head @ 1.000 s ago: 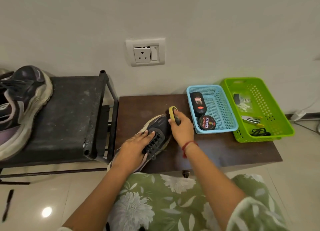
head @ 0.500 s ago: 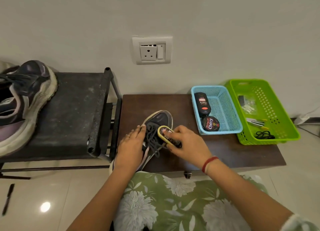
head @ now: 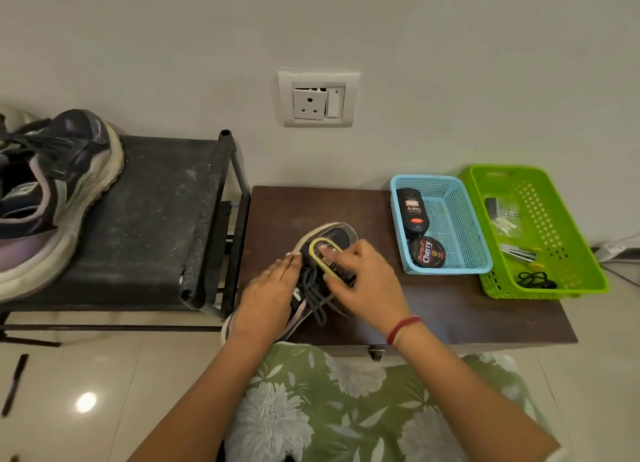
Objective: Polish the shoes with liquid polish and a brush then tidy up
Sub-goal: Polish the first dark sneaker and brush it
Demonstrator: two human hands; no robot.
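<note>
R hand [head: 363,283]: curled round brush [head: 316,255], pressed on toe of shoe [head: 341,235]
L hand [head: 270,295]: fingers straight, flat on shoe's left side
Shoes: 2; 2nd shoe [head: 59,191] far left of shoe, on black rack [head: 149,219]
Baskets: 2, right of shoe; blue basket [head: 453,219] nearer, w/ polish bottle [head: 412,212] + tin [head: 427,252]
Surface: brown table [head: 450,316] under shoe

Soft, even, bright light, with a glare spot on the floor [head: 104,378] below-left of the left hand [head: 266,295] and wide-angle bending at the edges.
</note>
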